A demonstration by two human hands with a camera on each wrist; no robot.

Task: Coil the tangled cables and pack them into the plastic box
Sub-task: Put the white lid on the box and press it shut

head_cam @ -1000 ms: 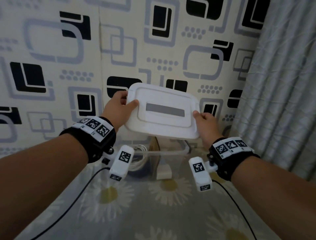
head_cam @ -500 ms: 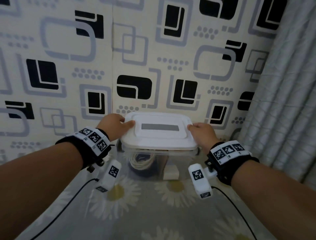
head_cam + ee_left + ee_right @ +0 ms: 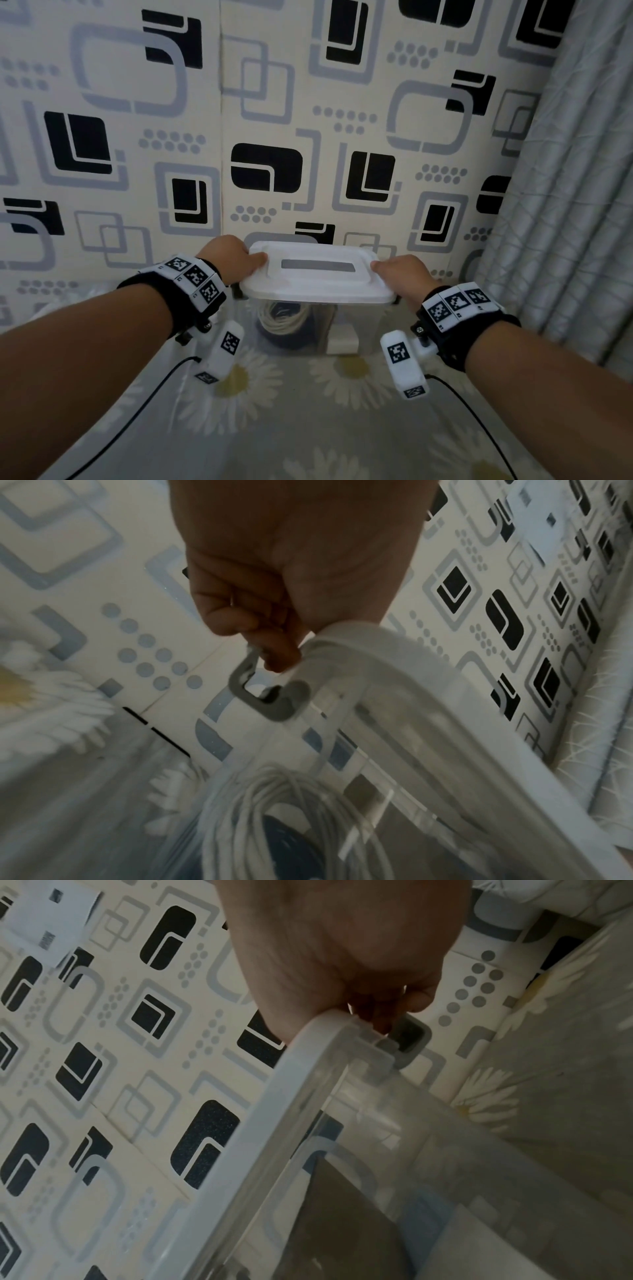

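Observation:
A clear plastic box (image 3: 363, 329) stands on the flowered sheet against the wall. Its white lid (image 3: 317, 277) lies flat on top of it. My left hand (image 3: 236, 257) grips the lid's left end, thumb on top. My right hand (image 3: 399, 272) grips the right end the same way. Through the box wall I see a coiled white cable (image 3: 284, 318) over a dark coil, and a white adapter (image 3: 342, 339). In the left wrist view my fingertips (image 3: 277, 653) sit at the grey latch (image 3: 270, 696) beside the lid (image 3: 428, 696) and the white cable (image 3: 291, 818). The right wrist view shows the lid rim (image 3: 274, 1123) under my palm and a grey latch (image 3: 407, 1042).
A patterned wall (image 3: 274, 120) rises right behind the box. A grey curtain (image 3: 565, 205) hangs at the right. The sheet with daisies (image 3: 308, 428) spreads out in front. Black leads (image 3: 137, 411) run from both wrist cameras.
Both hands have brought the lid down from above the box onto its rim. It was tilted toward me; now it lies level on the box.

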